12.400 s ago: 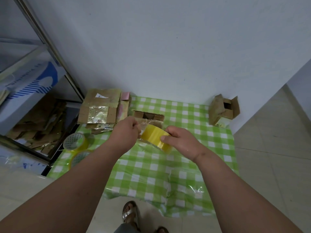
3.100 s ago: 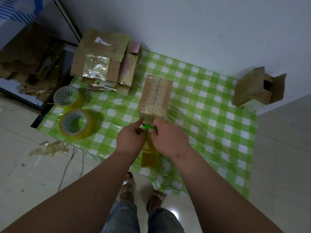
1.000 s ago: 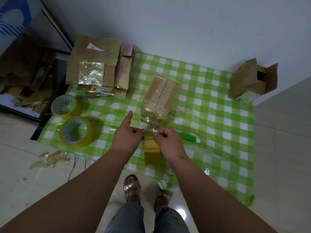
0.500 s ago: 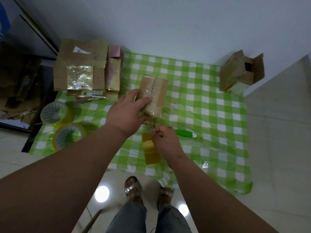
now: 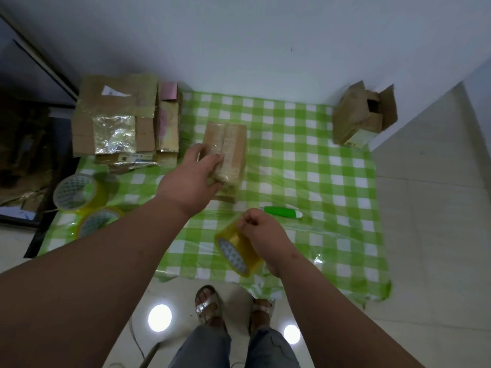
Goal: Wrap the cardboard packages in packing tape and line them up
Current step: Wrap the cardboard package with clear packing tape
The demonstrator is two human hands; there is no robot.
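Near the centre of the frame, a tape-wrapped brown cardboard package [image 5: 225, 152] lies on the green-and-white checked plastic cloth [image 5: 305, 160], its long side running away from the person. The left hand [image 5: 191, 179] grips its near left edge, fingers curled over the top, likely to steady or shift it toward the others. At lower centre the right hand [image 5: 263, 235] clasps a yellowish roll of clear packing tape [image 5: 236, 248], held low and clear of the package, probably kept ready for the next one. A green-handled cutter [image 5: 281, 211] lies just right of that hand, within reach. Already taped flat cardboard packages [image 5: 117, 115] sit at upper left beside the wall, which looks like the row to join. Two spare tape rolls [image 5: 79, 195] rest at the cloth's left edge, and an open cardboard box [image 5: 364, 115] stands at upper right.
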